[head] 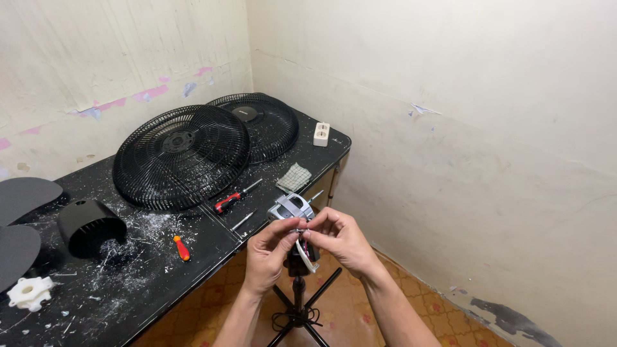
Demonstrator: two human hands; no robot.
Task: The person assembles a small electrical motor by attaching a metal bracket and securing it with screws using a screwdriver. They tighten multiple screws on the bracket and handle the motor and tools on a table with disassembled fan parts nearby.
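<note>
Head view looks down on a grey fan motor point(290, 207) mounted on a black stand point(297, 302), low in the middle of the scene, just off the counter's point(193, 257) edge. Left hand point(268, 254) and right hand point(344, 239) meet in front of the motor, fingers pinched on small wires and a white strip hanging there; how tightly each grips I cannot tell.

At ten o'clock from the motor, on the black counter, lie a red-handled screwdriver point(232, 198) and a bare metal tool beside it; at twelve o'clock sits a folded checked cloth point(294, 177). Further at eleven o'clock, two black fan grilles point(182, 156) overlap, the nearer one tilted over the far one. A white socket block point(321, 134) rests at the counter's far corner, at twelve o'clock. At nine o'clock lie a small orange-handled screwdriver point(182, 248), a black motor cover point(90, 225), grey fan blades point(22, 193) and a white plastic nut point(29, 292).

White flecks and scratches cover the counter. Cream walls are stained and peeling, with pink and blue patches. Orange patterned tiles make the floor point(411, 302).
</note>
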